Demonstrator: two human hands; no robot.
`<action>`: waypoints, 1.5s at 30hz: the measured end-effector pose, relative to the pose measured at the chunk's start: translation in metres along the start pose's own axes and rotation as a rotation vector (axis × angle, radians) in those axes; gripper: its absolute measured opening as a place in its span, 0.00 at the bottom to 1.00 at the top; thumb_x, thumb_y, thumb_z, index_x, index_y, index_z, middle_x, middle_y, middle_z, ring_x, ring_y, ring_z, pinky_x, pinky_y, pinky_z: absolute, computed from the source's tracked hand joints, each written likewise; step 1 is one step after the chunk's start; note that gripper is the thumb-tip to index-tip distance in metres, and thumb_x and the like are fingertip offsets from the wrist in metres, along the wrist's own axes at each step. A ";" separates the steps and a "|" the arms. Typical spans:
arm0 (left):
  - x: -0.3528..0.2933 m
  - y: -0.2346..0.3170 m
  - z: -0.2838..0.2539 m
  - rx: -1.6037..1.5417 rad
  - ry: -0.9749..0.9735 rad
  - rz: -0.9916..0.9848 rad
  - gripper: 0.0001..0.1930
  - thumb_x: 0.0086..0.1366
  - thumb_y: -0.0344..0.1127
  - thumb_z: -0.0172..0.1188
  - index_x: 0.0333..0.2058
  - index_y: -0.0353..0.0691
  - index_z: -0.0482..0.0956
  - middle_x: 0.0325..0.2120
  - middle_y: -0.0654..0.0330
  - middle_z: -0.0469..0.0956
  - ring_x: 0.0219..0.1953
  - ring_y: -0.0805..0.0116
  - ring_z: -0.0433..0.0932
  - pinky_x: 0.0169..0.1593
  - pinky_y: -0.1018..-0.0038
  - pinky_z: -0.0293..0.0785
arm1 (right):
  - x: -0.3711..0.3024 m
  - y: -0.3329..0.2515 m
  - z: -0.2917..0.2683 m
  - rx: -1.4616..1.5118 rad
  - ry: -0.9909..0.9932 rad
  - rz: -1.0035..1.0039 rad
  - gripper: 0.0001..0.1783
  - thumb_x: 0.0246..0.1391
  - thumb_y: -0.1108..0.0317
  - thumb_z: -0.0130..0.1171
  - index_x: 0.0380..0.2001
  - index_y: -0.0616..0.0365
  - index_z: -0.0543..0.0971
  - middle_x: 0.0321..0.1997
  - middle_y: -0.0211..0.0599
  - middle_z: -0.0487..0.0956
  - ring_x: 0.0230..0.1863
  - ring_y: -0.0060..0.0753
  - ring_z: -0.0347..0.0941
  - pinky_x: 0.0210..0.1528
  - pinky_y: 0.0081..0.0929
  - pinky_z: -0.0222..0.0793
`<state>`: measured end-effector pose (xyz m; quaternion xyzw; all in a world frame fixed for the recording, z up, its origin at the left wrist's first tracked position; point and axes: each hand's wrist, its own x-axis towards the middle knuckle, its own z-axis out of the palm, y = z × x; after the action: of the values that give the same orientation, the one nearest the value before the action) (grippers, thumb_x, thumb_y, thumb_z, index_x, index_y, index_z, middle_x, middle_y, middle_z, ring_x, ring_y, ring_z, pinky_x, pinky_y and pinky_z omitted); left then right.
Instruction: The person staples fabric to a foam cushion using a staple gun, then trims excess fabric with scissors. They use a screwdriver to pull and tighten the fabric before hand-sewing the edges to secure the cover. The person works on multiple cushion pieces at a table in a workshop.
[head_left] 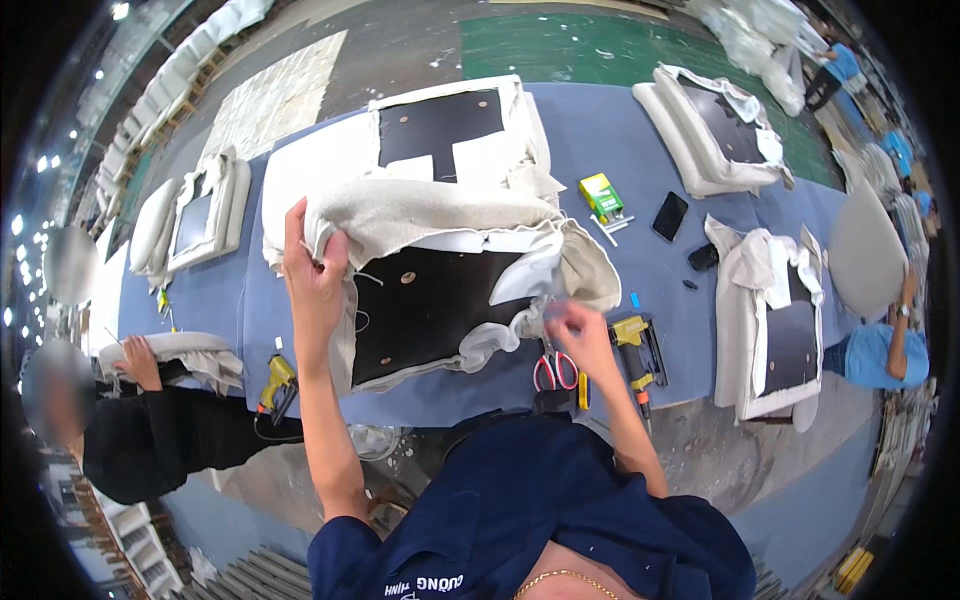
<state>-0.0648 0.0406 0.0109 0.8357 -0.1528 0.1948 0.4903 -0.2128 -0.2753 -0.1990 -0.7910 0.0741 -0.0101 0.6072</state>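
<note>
In front of me a seat cushion (pixel 430 300) lies with its black underside up. Its cream fabric cover (pixel 420 212) is bunched along the far edge, and loose white lining (pixel 528 278) hangs over the right side. My left hand (pixel 314 268) is closed round the cover at the far left corner, thumb toward me. Beside the cushion's right edge is my right hand (pixel 582 335), its fingertips smeared by motion; whether they hold anything is unclear. Just below that hand lie red-handled scissors (pixel 555 373) and a yellow cutter knife (pixel 584 391). A yellow staple gun (pixel 634 345) rests to its right.
Another upholstered piece (pixel 445 115) stands directly behind the cushion. On the blue table (pixel 590 120) are a green-yellow box (pixel 600 195), a phone (pixel 670 216) and more cushions (pixel 765 330) at the right. At left, a co-worker's hand (pixel 139 362) touches a cushion near a second staple gun (pixel 278 385).
</note>
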 end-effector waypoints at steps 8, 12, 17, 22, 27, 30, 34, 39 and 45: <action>-0.043 0.032 -0.030 -0.019 -0.106 0.047 0.31 0.55 0.29 0.64 0.59 0.36 0.68 0.42 0.50 0.81 0.39 0.66 0.82 0.43 0.71 0.78 | 0.058 -0.005 0.055 -0.537 0.569 -0.038 0.26 0.61 0.64 0.59 0.60 0.58 0.70 0.42 0.53 0.82 0.37 0.62 0.80 0.40 0.53 0.74; -0.035 0.034 -0.054 -0.026 -0.235 0.393 0.33 0.44 0.29 0.71 0.53 0.41 0.73 0.47 0.51 0.77 0.44 0.51 0.81 0.49 0.64 0.77 | 0.086 -0.010 0.061 -0.617 0.580 -0.207 0.16 0.62 0.69 0.53 0.52 0.60 0.77 0.43 0.56 0.80 0.40 0.64 0.78 0.41 0.54 0.73; -0.020 0.011 -0.061 0.012 -0.143 0.352 0.32 0.41 0.27 0.74 0.49 0.44 0.75 0.49 0.54 0.74 0.47 0.51 0.80 0.49 0.65 0.77 | 0.133 -0.017 0.056 -0.701 0.320 -0.306 0.09 0.61 0.66 0.55 0.38 0.61 0.79 0.36 0.57 0.80 0.39 0.64 0.76 0.40 0.54 0.71; -0.018 -0.028 -0.072 0.058 0.021 0.154 0.27 0.43 0.27 0.73 0.45 0.44 0.77 0.48 0.57 0.74 0.48 0.53 0.80 0.49 0.64 0.77 | 0.101 -0.007 0.118 -0.701 -0.160 -0.220 0.13 0.60 0.63 0.56 0.30 0.64 0.78 0.29 0.58 0.78 0.36 0.64 0.76 0.38 0.57 0.69; 0.007 -0.032 -0.057 -0.037 -0.074 0.121 0.26 0.44 0.32 0.72 0.45 0.45 0.78 0.48 0.57 0.75 0.47 0.52 0.80 0.47 0.63 0.78 | -0.012 0.036 0.186 -0.267 -0.520 0.008 0.11 0.58 0.68 0.58 0.29 0.68 0.75 0.23 0.52 0.75 0.26 0.39 0.71 0.34 0.42 0.69; 0.006 -0.023 -0.057 0.000 -0.109 0.232 0.26 0.43 0.34 0.72 0.45 0.46 0.78 0.49 0.56 0.75 0.48 0.52 0.80 0.48 0.63 0.78 | -0.029 -0.002 0.158 -0.194 -0.143 -0.078 0.09 0.53 0.71 0.58 0.27 0.68 0.76 0.22 0.43 0.76 0.24 0.29 0.70 0.28 0.34 0.67; -0.012 -0.008 -0.057 -0.072 -0.132 0.362 0.26 0.43 0.37 0.72 0.45 0.46 0.78 0.51 0.52 0.74 0.50 0.49 0.78 0.49 0.61 0.79 | -0.036 -0.095 0.108 0.049 0.176 -0.086 0.04 0.50 0.75 0.59 0.24 0.60 0.74 0.21 0.27 0.73 0.21 0.18 0.69 0.23 0.22 0.64; -0.052 0.025 -0.067 -0.317 -0.220 0.492 0.33 0.49 0.38 0.72 0.55 0.40 0.73 0.53 0.52 0.73 0.55 0.50 0.76 0.57 0.61 0.74 | 0.001 -0.226 0.057 0.018 0.450 -0.666 0.13 0.52 0.72 0.65 0.25 0.56 0.68 0.18 0.22 0.68 0.19 0.13 0.67 0.21 0.18 0.63; -0.033 0.024 -0.054 -0.872 0.024 -0.015 0.33 0.65 0.32 0.64 0.66 0.35 0.62 0.56 0.58 0.69 0.55 0.68 0.73 0.57 0.71 0.73 | 0.100 -0.328 0.132 -0.193 -0.116 -0.594 0.11 0.51 0.77 0.65 0.39 0.65 0.80 0.34 0.31 0.81 0.37 0.19 0.75 0.39 0.21 0.71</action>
<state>-0.1142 0.0788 0.0377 0.5492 -0.2091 0.1183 0.8004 -0.0656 -0.0789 0.0747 -0.8314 -0.1945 -0.1347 0.5028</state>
